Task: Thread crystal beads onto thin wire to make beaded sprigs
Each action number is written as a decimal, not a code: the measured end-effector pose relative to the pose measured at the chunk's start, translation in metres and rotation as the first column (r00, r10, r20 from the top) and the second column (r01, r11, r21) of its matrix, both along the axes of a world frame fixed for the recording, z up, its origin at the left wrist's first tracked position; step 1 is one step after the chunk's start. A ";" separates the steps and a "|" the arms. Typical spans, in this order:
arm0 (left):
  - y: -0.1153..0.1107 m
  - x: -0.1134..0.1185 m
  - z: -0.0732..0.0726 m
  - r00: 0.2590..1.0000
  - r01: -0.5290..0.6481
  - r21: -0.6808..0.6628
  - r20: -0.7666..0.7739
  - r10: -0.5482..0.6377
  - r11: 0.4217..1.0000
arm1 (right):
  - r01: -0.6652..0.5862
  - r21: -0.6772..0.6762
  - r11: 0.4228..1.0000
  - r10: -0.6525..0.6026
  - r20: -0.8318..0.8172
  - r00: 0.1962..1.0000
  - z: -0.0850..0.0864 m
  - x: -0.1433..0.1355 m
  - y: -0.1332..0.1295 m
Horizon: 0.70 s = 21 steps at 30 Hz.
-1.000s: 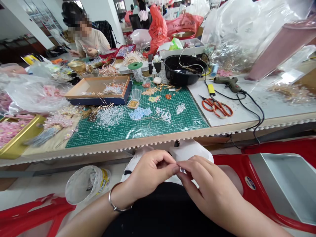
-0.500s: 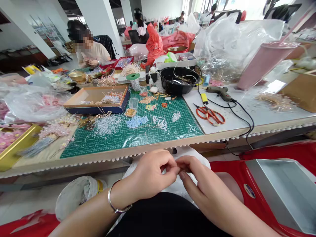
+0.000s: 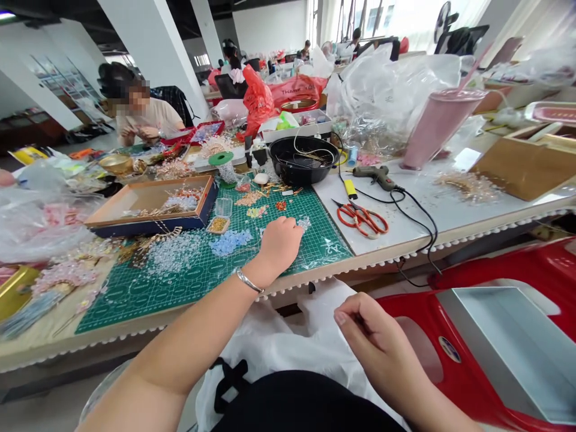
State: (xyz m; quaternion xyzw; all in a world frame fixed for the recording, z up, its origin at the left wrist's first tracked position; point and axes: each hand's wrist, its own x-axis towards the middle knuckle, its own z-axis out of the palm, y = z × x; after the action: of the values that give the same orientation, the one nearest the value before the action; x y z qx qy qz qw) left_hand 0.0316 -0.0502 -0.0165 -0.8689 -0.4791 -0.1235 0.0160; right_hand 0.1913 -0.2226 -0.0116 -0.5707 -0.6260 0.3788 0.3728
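My left hand (image 3: 279,247), with a silver bracelet at the wrist, reaches over the green cutting mat (image 3: 180,288), its fingers curled down beside the small clear pieces (image 3: 304,224); its fingertips are hidden. Over my lap my right hand (image 3: 375,333) is held with thumb and forefinger pinched together; whatever is between them is too small to make out. Blue petal-like pieces (image 3: 230,242) and a pile of pale beads (image 3: 173,253) lie on the mat, left of my left hand. An open little case of gold beads (image 3: 218,225) is behind them.
Orange-handled scissors (image 3: 362,219), a glue gun (image 3: 377,175) and its cable lie on the right. A black bowl (image 3: 303,161) and an open box (image 3: 153,204) stand behind. A tall pink cup (image 3: 438,129) is at the back right. A person (image 3: 144,114) sits across the table.
My left hand has parted from my right hand and moved forward onto the mat. My right hand stays over my lap. The view has shifted to the right.
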 end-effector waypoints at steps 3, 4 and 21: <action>0.009 0.005 -0.005 0.998 0.016 0.023 -0.057 -0.014 1.000 | -0.007 -0.049 0.999 0.006 -0.017 1.000 0.001 0.006 0.004; 0.010 0.006 -0.006 0.998 0.019 0.023 -0.066 -0.018 1.000 | -0.009 -0.068 0.998 0.007 -0.025 1.000 0.001 0.008 0.005; -0.028 -0.007 0.063 0.738 0.138 -0.269 0.670 0.083 0.953 | 0.076 -0.053 0.996 -0.083 -0.146 0.986 0.016 0.016 0.018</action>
State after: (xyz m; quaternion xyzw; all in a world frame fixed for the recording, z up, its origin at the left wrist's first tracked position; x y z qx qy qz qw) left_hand 0.0245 -0.0782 0.0464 -0.7639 -0.4521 -0.3553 -0.2929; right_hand 0.2075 -0.2044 0.0049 -0.5742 -0.5642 0.4196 0.4193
